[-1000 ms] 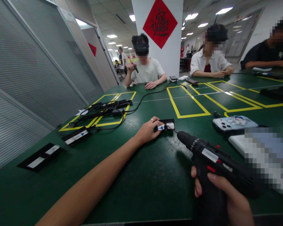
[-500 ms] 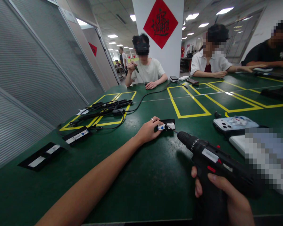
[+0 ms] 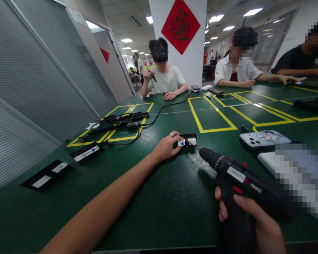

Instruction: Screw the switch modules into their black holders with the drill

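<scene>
As the right hand (image 3: 263, 217) holds the power drill (image 3: 235, 174): its grip is wrapped around the handle (image 3: 237, 222), the thumb lying across the near side.
Drill axis: the body slants from lower right to upper left, chuck (image 3: 208, 155) foremost, so it points forward and leftward, away from the wearer.
Drill bit (image 3: 194, 145): runs on from the chuck to the middle of the black piece (image 3: 188, 136); whether its tip touches is too small to tell.
Black piece: lies on the surface (image 3: 161, 215) ahead of the wearer, long axis running roughly left to right, white patches facing up.
Left hand (image 3: 167, 146): reaches in from lower left, fingers and thumb closed on the piece's left end.
Left side: two black plates (image 3: 53, 173) with white strips slant up toward the right, near tangled cables (image 3: 122, 121).
Right side: a phone (image 3: 266, 135) lies beyond the drill.
</scene>
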Motion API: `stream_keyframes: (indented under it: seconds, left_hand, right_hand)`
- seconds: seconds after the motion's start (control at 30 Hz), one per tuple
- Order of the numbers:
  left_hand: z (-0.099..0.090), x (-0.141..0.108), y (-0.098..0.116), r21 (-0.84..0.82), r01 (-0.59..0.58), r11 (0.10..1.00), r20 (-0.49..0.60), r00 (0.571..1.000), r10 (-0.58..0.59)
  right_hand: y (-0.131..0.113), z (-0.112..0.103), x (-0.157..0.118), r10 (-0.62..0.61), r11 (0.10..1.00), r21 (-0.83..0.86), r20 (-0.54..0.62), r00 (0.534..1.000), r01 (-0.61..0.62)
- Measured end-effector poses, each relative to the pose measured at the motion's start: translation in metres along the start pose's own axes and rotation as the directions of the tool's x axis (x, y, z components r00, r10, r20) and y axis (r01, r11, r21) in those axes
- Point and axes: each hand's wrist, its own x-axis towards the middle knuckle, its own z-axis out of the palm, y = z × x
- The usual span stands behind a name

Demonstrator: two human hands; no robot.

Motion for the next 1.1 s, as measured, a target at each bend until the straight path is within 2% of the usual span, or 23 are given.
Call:
stream_keyframes:
  seconds: [1.1]
  left_hand:
    - [0.0, -0.0002, 0.0002, 0.004, 0.007, 1.0, 0.001, 1.0, -0.007]
  right_hand:
    - [0.0, 0.0013, -0.0013, -0.014, 1.0, -0.016, -0.011, 1.0, 0.014]
